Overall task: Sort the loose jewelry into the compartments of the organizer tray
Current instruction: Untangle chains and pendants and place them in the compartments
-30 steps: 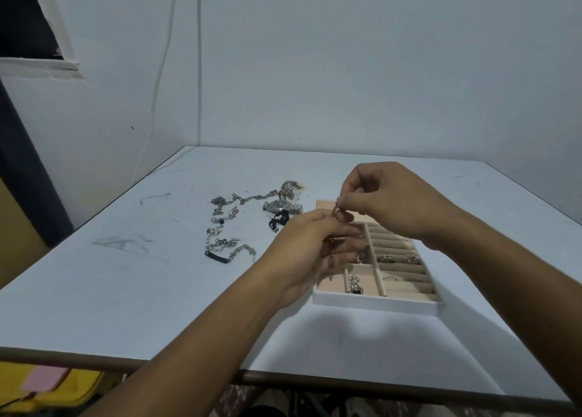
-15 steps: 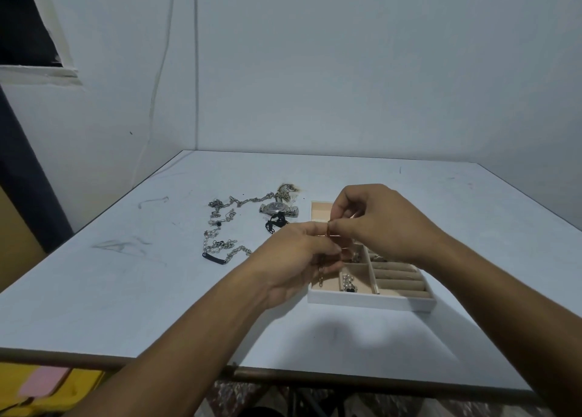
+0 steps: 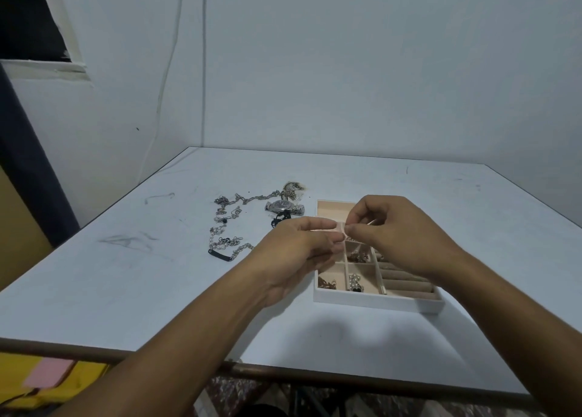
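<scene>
A pale white table [image 3: 132, 278] with a dark brown edge band [image 3: 315, 374] fills the corner of a room, scuffed with grey marks. Two plain, pale bluish walls [image 3: 362, 70] meet at a corner behind it, where a thin cable [image 3: 204, 70] runs down. High on the side wall is a dark window opening [image 3: 28, 16] with a white sill. Something yellow [image 3: 47, 382] lies below the table's near edge. The light is dim and even.
</scene>
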A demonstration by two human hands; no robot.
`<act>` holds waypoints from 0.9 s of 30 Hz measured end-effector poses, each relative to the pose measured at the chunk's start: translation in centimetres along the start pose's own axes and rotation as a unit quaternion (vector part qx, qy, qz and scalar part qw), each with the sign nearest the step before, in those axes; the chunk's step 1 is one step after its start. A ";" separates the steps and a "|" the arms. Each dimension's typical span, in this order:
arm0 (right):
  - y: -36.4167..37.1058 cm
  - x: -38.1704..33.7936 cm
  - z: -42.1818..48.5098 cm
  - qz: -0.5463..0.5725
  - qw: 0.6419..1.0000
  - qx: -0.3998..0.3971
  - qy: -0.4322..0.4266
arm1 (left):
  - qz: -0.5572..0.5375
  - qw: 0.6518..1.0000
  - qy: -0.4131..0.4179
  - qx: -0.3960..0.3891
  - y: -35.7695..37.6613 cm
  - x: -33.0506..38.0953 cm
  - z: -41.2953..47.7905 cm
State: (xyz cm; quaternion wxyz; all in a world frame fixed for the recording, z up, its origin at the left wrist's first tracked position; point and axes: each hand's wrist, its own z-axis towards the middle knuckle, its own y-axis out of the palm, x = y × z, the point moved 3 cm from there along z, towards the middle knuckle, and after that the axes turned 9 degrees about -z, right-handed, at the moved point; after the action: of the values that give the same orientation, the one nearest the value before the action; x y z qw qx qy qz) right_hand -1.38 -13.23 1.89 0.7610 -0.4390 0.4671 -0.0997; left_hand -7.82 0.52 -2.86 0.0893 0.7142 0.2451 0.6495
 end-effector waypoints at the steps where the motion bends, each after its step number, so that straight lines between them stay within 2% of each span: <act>1: 0.2 0.1 -0.1 0.007 1.000 0.001 0.002 | -0.001 1.000 0.007 0.009 -0.2 0.1 0.0; 5: 1.2 0.2 -0.2 0.025 1.000 -0.016 0.009 | 0.028 0.998 0.040 0.037 -1.4 0.7 -0.2; 11: 3.3 -0.7 0.4 -0.013 0.998 -0.053 0.006 | 0.135 0.982 0.102 0.082 -4.3 2.5 -1.1; 17: 6.2 -2.9 2.3 -0.095 0.990 -0.093 -0.035 | 0.179 0.964 0.155 0.120 -7.3 4.7 -2.2; 27: 11.1 -6.8 4.2 -0.230 0.957 -0.146 -0.100 | 0.240 0.940 0.179 0.164 -11.3 5.8 -2.7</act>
State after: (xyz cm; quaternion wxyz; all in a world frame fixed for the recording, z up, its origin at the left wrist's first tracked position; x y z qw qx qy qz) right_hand -4.58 -0.39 -1.53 0.6879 -0.6484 0.2851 -0.1582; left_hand -12.88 12.44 -2.37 -0.2334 0.6281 0.1817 0.7197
